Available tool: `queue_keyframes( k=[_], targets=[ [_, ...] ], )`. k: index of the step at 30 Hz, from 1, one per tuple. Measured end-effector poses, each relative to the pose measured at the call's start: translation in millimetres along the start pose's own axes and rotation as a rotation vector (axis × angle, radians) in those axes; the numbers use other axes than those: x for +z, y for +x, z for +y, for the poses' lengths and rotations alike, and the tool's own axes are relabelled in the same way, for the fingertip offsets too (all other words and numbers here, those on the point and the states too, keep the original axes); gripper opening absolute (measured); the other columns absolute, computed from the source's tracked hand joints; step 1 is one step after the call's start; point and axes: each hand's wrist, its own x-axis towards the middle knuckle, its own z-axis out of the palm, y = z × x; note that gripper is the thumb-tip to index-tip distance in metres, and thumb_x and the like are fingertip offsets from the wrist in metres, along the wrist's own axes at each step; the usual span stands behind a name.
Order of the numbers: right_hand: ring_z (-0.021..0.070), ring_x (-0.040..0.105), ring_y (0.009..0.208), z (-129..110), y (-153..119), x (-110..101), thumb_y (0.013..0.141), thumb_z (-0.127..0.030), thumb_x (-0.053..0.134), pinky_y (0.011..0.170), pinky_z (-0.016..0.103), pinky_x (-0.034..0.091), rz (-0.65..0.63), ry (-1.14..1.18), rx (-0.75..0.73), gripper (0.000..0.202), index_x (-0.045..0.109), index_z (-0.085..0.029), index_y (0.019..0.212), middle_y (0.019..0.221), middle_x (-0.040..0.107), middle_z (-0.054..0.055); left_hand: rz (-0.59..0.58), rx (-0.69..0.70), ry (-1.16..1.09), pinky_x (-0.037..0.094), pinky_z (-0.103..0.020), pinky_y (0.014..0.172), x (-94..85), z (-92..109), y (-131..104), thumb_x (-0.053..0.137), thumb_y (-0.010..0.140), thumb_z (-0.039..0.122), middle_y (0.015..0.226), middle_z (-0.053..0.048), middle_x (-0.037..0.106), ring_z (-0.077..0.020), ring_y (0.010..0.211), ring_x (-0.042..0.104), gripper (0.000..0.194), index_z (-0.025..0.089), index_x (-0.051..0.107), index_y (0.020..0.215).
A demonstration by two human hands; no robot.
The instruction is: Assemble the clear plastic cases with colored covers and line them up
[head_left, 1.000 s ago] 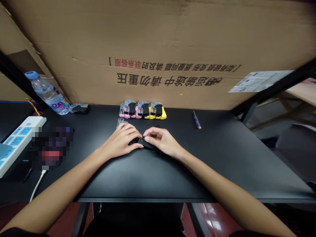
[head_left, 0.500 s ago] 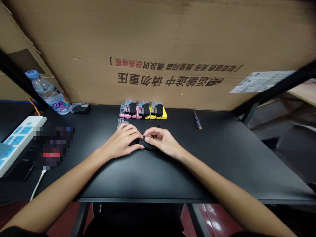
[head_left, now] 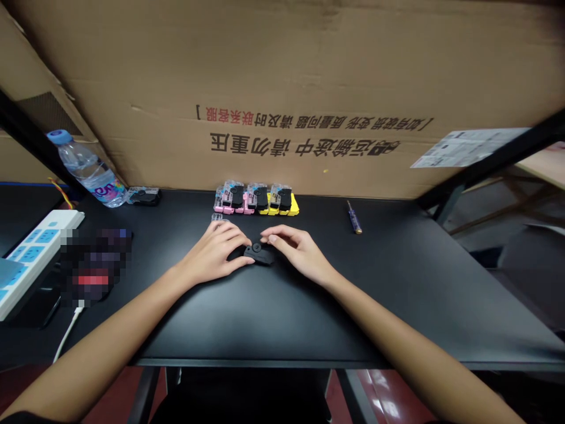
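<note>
A small black plastic piece with a round wheel on top (head_left: 259, 254) lies at the middle of the table. My left hand (head_left: 223, 247) grips its left end between thumb and fingers. Just right of the wheel is my right hand (head_left: 293, 247), its thumb and forefinger drawn together in a pinch. Whatever those fingertips hold, if anything, is too small to make out. Behind my left hand a clear plastic part (head_left: 218, 218) shows partly, the rest hidden by the fingers.
Against the cardboard (head_left: 309, 76) stands a row of pink, yellow and clear-and-black cases (head_left: 257, 197). A screwdriver (head_left: 354, 218) lies to the right. On the left are a water bottle (head_left: 95, 171), another clear-and-black case (head_left: 144, 195), a power strip (head_left: 42, 247) and a blurred-out device (head_left: 95, 265) with a white cable.
My right hand has drawn slightly right, off the black piece, so its wheel now shows. My left hand keeps its grip, having shifted only a little.
</note>
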Motion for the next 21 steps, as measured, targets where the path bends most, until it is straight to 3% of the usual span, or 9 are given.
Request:
queue_keyframes(
  k=[3,7,11,16,21],
  targets=[
    [0.0271,0.074,0.101,-1.3,-1.1,-5.5,0.095,-0.049,0.073,0.098,0.046,0.058,-0.034,-0.139,-0.075,0.034,0.077,-0.025,0.119,0.107,0.08,0.008,0.005,-0.037,-0.007,0.041,-0.045,0.108,-0.1,-1.7,0.1,0.07,0.103,0.046,0.116,-0.006,0.078,-0.0268,0.117,0.064,0.027,0.023,0.074,0.117],
    [0.0288,0.071,0.103,-3.1,-4.5,-7.4,0.086,-0.04,0.083,0.099,0.048,0.057,-0.117,-0.366,-0.216,0.047,0.075,-0.029,0.131,0.109,0.078,0.008,0.016,-0.053,0.014,0.038,-0.048,0.111,0.3,-4.1,-0.4,0.07,0.102,0.048,0.116,-0.007,0.078,-0.0278,0.118,0.064,0.029,0.023,0.074,0.116],
    [0.0264,0.071,0.095,-3.2,-7.1,-4.7,0.091,-0.039,0.077,0.092,0.044,0.058,-0.091,-0.396,-0.243,0.044,0.073,-0.027,0.133,0.108,0.078,0.008,0.017,-0.052,0.043,0.036,-0.048,0.11,-0.7,-4.3,-1.3,0.067,0.104,0.048,0.115,-0.006,0.079,-0.0268,0.117,0.064,0.029,0.021,0.074,0.115],
    [0.0233,0.069,0.083,-9.5,-7.7,0.1,0.098,-0.046,0.068,0.08,0.038,0.058,-0.016,-0.264,-0.156,0.031,0.077,-0.024,0.118,0.098,0.079,0.006,-0.01,-0.038,0.043,0.035,-0.049,0.11,-1.7,-1.0,-0.4,0.054,0.112,0.044,0.115,-0.006,0.078,-0.0255,0.116,0.063,0.032,0.023,0.078,0.112],
    [0.0193,0.063,0.067,-14.2,-5.5,3.4,0.102,-0.062,0.059,0.066,0.033,0.052,0.006,-0.138,-0.031,0.045,0.075,-0.022,0.092,0.078,0.071,0.003,-0.034,-0.029,0.003,0.034,-0.049,0.112,-1.2,4.9,1.4,0.046,0.114,0.037,0.112,-0.006,0.079,-0.0247,0.116,0.063,0.036,0.022,0.078,0.108]
  ],
)
